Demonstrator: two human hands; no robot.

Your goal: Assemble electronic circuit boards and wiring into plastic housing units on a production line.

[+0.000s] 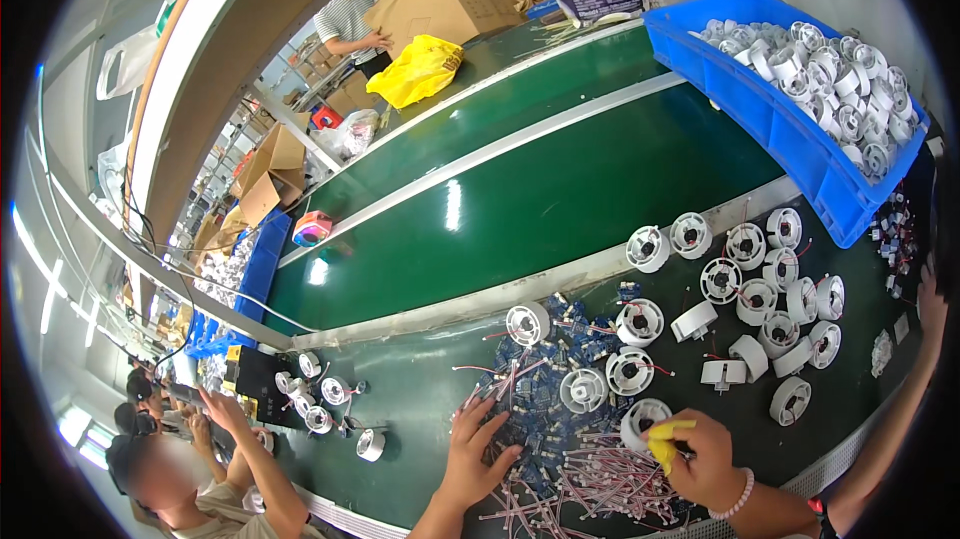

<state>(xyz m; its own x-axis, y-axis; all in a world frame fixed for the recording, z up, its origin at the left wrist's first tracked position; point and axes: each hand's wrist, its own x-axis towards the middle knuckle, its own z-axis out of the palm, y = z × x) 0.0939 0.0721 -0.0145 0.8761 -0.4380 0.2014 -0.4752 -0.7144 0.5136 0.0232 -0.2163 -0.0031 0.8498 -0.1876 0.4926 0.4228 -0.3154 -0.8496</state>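
My left hand (476,453) is open, its fingers spread at the left edge of a heap of small blue circuit boards (545,409) with thin wires. My right hand (708,459), with yellow coverings on its fingertips and a beaded bracelet at the wrist, is closed at the rim of a white round plastic housing (641,421) and appears to pinch it. Below that housing lies a bundle of red and white wires (610,474). Other white housings, one (583,390) among the boards and one (629,371) beside it, lie close to both hands.
Several white housings (778,333) cover the bench's right side. A blue bin (800,164) full of white parts stands at the far right. Beyond a metal rail runs a green conveyor belt (520,209). Co-workers' arms (890,439) (262,469) reach in at both sides.
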